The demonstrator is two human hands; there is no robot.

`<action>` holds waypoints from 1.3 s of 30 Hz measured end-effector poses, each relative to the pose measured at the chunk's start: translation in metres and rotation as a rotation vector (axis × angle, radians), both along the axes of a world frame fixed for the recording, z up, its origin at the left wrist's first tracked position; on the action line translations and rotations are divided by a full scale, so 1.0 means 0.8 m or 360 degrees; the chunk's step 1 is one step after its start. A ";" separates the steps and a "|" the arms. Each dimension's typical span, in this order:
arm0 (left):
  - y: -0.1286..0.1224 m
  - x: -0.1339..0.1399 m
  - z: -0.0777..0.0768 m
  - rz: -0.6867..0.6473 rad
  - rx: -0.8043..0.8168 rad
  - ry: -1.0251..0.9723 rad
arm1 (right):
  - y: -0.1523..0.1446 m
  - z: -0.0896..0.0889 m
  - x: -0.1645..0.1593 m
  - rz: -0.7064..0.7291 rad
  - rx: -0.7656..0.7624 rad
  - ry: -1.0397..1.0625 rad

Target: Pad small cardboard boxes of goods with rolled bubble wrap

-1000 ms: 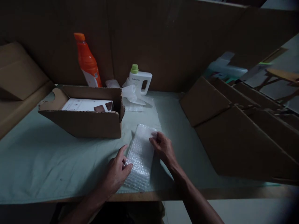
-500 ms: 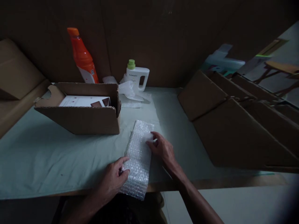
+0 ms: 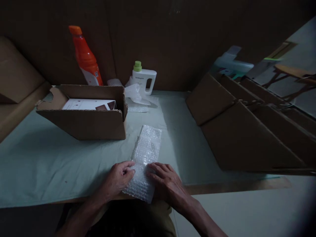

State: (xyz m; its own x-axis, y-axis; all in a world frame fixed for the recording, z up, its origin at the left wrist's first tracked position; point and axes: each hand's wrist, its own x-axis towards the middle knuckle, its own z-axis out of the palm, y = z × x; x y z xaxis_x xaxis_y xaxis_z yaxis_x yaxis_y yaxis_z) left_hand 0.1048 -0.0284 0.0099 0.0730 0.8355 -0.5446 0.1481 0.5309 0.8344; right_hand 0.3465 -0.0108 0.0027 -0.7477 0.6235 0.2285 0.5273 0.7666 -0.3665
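Bubble wrap piece (image 3: pixel 148 146) lies lengthwise on the green cloth (image 3: pixel 190 144), near end at the table's front edge. Left hand (image 3: pixel 118 179): half curled, thumb and index at the wrap's left edge, small gap between their tips; can't tell if it's pinching. Right hand (image 3: pixel 168 182): open, palm down, fingers extended on the wrap's right side, not gripping.

Containers: open carton (image 3: pixel 98 125) beyond the left hand, white box (image 3: pixel 85 104) inside, dark squares printed on its right end. White jug (image 3: pixel 140 77), green cap, upright behind loose wrap (image 3: pixel 134 93); contents not visible. Orange bottle (image 3: pixel 86 57) behind the carton. Divided cardboard bin (image 3: pixel 249 138) on the right; can't see into its slots.

Vs 0.5 s ago: right hand was pinched up at the wrap's right edge, farther out; now lower and flattened. Left hand about the same spot. Carton and box unchanged.
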 end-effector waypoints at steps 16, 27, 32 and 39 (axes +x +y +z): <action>0.021 0.015 -0.003 -0.0012 0.0468 0.0206 | 0.029 -0.005 -0.005 -0.0691 -0.1128 0.0842; 0.051 0.026 -0.015 -0.0030 0.0418 0.0446 | -0.016 -0.011 -0.021 -0.0387 0.0255 0.0238; 0.014 0.012 -0.004 0.0050 0.1009 0.0867 | 0.001 -0.008 -0.030 -0.0347 0.0002 0.0293; -0.044 -0.002 -0.011 -0.0254 0.1612 0.0931 | -0.012 0.011 -0.027 -0.0226 -0.0531 0.0346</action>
State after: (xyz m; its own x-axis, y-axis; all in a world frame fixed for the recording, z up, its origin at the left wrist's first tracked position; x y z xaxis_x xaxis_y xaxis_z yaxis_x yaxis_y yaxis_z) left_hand 0.1034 -0.0637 0.0010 0.1749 0.9099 0.3762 0.6528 -0.3932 0.6476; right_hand 0.3246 -0.0205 0.0113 -0.6056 0.7835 0.1393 0.5023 0.5122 -0.6967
